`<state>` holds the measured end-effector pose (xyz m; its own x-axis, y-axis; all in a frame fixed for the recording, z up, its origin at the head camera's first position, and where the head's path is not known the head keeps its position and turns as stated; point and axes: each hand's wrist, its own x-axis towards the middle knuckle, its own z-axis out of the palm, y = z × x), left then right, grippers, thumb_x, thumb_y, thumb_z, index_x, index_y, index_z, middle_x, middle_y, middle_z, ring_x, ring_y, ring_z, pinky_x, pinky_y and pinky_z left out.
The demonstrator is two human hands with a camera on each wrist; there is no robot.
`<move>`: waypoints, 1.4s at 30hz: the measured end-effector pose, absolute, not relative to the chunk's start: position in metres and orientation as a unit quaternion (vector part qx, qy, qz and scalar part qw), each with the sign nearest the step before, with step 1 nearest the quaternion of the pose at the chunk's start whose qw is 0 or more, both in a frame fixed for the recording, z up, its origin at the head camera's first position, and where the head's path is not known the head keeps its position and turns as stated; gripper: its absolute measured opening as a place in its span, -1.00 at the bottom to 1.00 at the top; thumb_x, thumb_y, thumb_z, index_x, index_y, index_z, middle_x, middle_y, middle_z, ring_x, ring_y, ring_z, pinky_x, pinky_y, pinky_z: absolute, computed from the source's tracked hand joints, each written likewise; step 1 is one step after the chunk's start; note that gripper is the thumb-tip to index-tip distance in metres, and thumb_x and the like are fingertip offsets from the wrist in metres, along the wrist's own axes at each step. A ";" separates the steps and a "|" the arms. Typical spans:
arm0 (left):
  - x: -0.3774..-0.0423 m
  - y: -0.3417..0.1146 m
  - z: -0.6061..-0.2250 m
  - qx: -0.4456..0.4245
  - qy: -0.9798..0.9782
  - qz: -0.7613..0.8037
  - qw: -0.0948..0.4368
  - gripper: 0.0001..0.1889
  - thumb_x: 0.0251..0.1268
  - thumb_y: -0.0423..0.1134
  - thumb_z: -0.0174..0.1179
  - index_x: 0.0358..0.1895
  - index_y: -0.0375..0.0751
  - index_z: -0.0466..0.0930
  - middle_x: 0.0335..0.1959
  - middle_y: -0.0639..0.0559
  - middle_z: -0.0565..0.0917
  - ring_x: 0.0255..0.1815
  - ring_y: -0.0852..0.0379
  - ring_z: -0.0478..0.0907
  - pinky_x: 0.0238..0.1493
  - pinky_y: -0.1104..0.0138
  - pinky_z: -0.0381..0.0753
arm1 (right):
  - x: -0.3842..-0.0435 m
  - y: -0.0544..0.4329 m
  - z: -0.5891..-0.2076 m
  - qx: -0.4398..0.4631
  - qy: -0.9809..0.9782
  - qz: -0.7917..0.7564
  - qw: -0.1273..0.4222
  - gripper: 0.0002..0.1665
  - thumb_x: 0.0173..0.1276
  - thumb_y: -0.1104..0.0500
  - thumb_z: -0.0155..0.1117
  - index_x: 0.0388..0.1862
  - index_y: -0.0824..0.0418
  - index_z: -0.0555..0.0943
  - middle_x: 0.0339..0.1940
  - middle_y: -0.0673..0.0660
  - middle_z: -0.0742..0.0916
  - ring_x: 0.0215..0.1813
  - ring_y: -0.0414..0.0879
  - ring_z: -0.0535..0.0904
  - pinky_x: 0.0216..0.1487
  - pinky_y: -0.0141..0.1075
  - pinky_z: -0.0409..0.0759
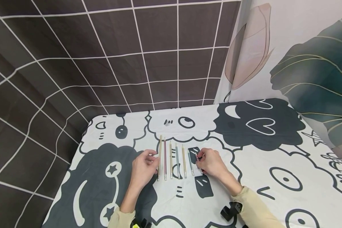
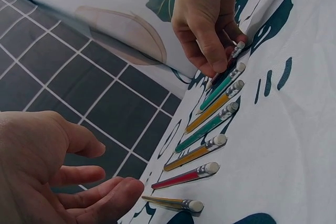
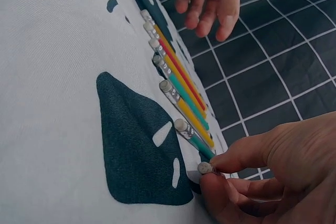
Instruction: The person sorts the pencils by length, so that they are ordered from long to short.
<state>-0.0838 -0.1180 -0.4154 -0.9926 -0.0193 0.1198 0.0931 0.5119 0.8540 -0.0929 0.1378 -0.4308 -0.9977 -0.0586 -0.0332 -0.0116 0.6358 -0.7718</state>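
Observation:
Several pencils with white erasers lie side by side on the patterned cloth, erasers toward the person. At the left end is a yellow pencil [image 1: 160,145], then a red pencil [image 1: 165,158], another yellow one, a green pencil [image 1: 178,161], a third yellow pencil [image 1: 184,161] and a shorter green pencil [image 1: 191,163]. My right hand [image 1: 212,161] pinches a short, dark reddish pencil [image 2: 239,48] near its eraser, at the row's right end; fingers hide most of it. My left hand [image 1: 143,166] hovers beside the leftmost yellow pencil, fingers loosely bent and holding nothing.
The white cloth [image 1: 233,209] with dark cartoon drawings covers the table. Behind and to the left hangs a dark curtain [image 1: 159,66] with white grid lines. A leaf-patterned hanging [image 1: 296,25] is at the right.

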 end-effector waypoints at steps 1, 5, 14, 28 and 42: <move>-0.084 -0.118 -0.415 -0.022 -0.867 -0.494 0.058 -0.76 0.22 -0.39 0.31 -0.05 -0.38 0.65 -0.46 -0.04 0.69 -0.67 0.18 0.61 -0.59 0.32 0.57 | -0.093 0.137 -0.431 -0.017 0.904 -0.425 0.029 -0.86 0.06 0.45 0.31 -0.37 0.33 0.59 -0.74 -0.03 0.57 -0.81 -0.20 0.50 -0.65 -0.35 0.44; -0.084 -0.118 -0.415 -0.025 -0.867 -0.494 0.061 -0.76 0.23 -0.39 0.31 -0.05 -0.39 0.65 -0.46 -0.06 0.70 -0.67 0.17 0.62 -0.60 0.33 0.57 | -0.092 0.136 -0.431 -0.014 0.908 -0.417 0.029 -0.86 0.07 0.44 0.34 -0.37 0.34 0.59 -0.75 -0.02 0.57 -0.82 -0.23 0.48 -0.68 -0.36 0.42; -0.082 -0.119 -0.414 -0.021 -0.864 -0.499 0.058 -0.76 0.24 -0.40 0.29 -0.05 -0.39 0.64 -0.45 -0.05 0.69 -0.67 0.09 0.63 -0.59 0.32 0.57 | -0.094 0.133 -0.433 -0.022 0.914 -0.405 0.022 -0.84 0.05 0.45 0.37 -0.37 0.35 0.58 -0.78 -0.03 0.55 -0.84 -0.25 0.45 -0.72 -0.37 0.39; -0.081 -0.121 -0.415 -0.021 -0.861 -0.504 0.057 -0.76 0.24 -0.40 0.29 -0.05 -0.39 0.65 -0.45 -0.06 0.68 -0.66 0.07 0.64 -0.59 0.34 0.59 | -0.093 0.132 -0.436 -0.025 0.915 -0.402 0.023 -0.82 0.09 0.43 0.39 -0.34 0.36 0.58 -0.78 -0.04 0.56 -0.83 -0.24 0.45 -0.69 -0.33 0.43; -0.081 -0.122 -0.414 -0.028 -0.861 -0.504 0.060 -0.77 0.23 -0.41 0.29 -0.05 -0.40 0.65 -0.44 -0.06 0.68 -0.63 0.07 0.64 -0.58 0.38 0.60 | -0.092 0.131 -0.434 -0.016 0.917 -0.397 0.023 -0.78 0.09 0.39 0.43 -0.28 0.38 0.58 -0.76 -0.01 0.55 -0.83 -0.23 0.44 -0.62 -0.31 0.44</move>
